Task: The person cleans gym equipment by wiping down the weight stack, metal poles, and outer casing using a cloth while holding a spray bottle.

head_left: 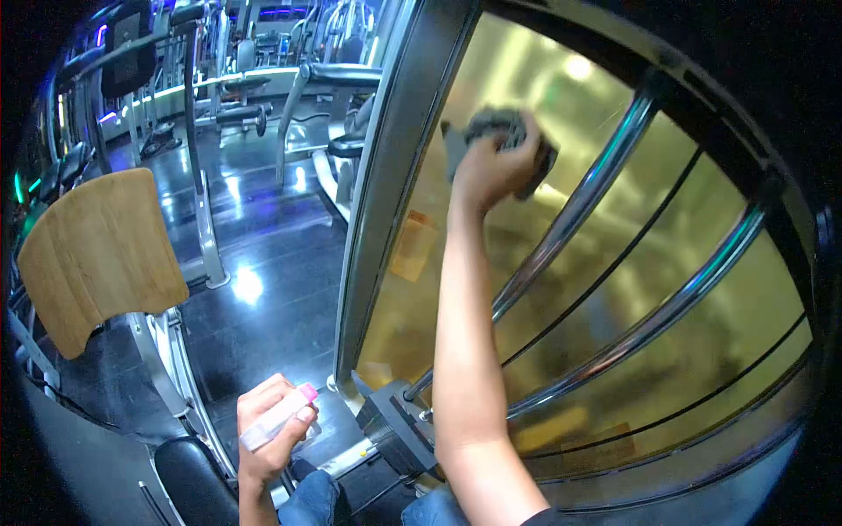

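My right hand point(493, 171) is closed on a dark grey cloth point(537, 167), which it holds against a yellowish glossy panel point(570, 114) in a dark frame. The forearm reaches up past the chrome rods. Lower down, my left hand point(267, 425) grips a small clear bottle point(279, 419) with a pink cap, pointing up and to the right. The left hand is away from the panel, over the dark floor. Part of the cloth is hidden by the fingers.
Two curved chrome rods point(579, 206) and thin black cables cross before the panel. A black weight stack point(399, 430) stands between the hands. A wooden board point(105, 254) is at the left, above a black padded seat point(193, 482). Gym machines stand behind.
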Tool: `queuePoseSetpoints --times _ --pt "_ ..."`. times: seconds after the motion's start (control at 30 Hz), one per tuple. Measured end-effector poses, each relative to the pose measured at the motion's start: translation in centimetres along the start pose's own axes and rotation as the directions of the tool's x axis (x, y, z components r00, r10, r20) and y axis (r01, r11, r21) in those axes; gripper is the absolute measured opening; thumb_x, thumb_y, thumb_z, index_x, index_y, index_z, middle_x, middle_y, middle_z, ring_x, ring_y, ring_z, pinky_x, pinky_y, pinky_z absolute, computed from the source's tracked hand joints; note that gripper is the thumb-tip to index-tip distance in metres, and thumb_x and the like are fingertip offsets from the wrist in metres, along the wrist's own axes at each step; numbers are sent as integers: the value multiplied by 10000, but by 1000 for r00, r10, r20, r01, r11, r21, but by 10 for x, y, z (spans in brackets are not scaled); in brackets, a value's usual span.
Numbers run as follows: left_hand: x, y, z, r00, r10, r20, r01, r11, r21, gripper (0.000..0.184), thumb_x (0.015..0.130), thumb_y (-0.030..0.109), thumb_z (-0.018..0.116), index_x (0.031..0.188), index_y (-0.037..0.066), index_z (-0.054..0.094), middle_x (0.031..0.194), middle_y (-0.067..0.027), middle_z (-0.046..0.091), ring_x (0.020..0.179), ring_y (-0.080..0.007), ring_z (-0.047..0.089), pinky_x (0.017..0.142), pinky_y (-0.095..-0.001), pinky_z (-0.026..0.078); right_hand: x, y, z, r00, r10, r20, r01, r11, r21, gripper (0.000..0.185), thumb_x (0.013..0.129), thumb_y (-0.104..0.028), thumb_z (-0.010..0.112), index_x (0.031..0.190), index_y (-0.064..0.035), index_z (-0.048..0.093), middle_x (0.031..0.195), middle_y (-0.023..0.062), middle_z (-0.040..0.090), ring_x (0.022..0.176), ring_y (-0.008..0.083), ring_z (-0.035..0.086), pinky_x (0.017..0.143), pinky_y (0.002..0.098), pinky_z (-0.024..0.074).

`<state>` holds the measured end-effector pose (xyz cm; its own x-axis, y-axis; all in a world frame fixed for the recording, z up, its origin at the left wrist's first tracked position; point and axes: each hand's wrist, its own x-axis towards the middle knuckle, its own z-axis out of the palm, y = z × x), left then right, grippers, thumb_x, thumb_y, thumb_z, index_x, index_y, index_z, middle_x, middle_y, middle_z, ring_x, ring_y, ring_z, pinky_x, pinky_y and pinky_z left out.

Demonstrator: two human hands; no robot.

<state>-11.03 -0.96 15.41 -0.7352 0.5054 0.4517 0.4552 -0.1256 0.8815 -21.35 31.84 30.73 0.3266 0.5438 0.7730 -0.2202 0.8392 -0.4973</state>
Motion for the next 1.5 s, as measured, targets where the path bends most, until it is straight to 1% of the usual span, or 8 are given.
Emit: queuePoseSetpoints --times 0.23,0.3,0.5,0.7,0.87,0.97,1.2,1.5 --pt "-10 34 -7 999 -36 -2 36 999 -34 168 800 152 658 739 -4 666 657 -71 580 554 -130 544 522 -263 403 -134 65 -59 768 631 111 -640 763 95 439 847 104 467 1239 -60 577 1149 139 573 1104 278 576 992 382 436" --pt "-16 45 -9 999 -43 7 43 999 -32 133 819 110 672 757 -7 670 673 -74 580 541 -135 543 513 -270 406 -151 41 -81 890 411 196 -396 911 -112 419 855 100 474 1233 -49 580 1159 108 610 1109 253 586 1014 361 425" --pt "-36 88 -5 992 -84 94 82 996 23 99 849 69 691 814 -23 689 705 -65 607 541 -110 610 503 -244 450 -158 -27 -146 709 535 460 -629 774 68 480 897 -13 584 1361 -15 461 1290 138 559 1201 243 545 1052 354 406" --pt "-64 133 8 999 -17 47 14 998 66 143 883 105 698 827 -27 687 703 -60 603 544 -101 608 494 -245 441 -148 -94 -227 326 454 830 -793 609 -22 249 891 -120 682 1126 -39 680 950 18 710 831 91 650 775 250 516" --pt "-96 162 22 998 -58 -9 58 998 -39 175 906 127 676 820 -23 697 704 -61 611 547 -104 612 493 -246 443 -141 -100 -305 175 311 934 -692 713 -108 267 938 -172 623 1183 -69 649 1160 45 638 1092 139 576 961 302 442" --pt "-111 173 31 998 -57 19 58 998 -25 195 913 144 671 807 -18 696 669 -54 602 536 -106 605 491 -253 442 -120 -114 -354 -55 355 933 -879 427 -214 313 983 -146 532 1289 -86 555 1175 37 595 1118 158 542 1005 312 406" --pt "-134 187 70 992 -58 115 65 996 -53 233 915 204 685 840 -16 667 666 -38 585 555 -106 602 517 -264 450 -89 -93 -459 100 562 821 -948 304 -92 315 1001 -3 356 1254 -55 535 1207 104 610 1138 190 581 1013 352 457" --pt "-139 203 153 970 -54 238 85 989 -123 281 937 243 658 840 -20 652 731 -56 641 592 -113 622 522 -259 500 -24 -104 -562 442 717 539 -867 496 51 346 1054 -219 414 1344 -44 484 1265 70 569 1168 189 548 1028 345 427"
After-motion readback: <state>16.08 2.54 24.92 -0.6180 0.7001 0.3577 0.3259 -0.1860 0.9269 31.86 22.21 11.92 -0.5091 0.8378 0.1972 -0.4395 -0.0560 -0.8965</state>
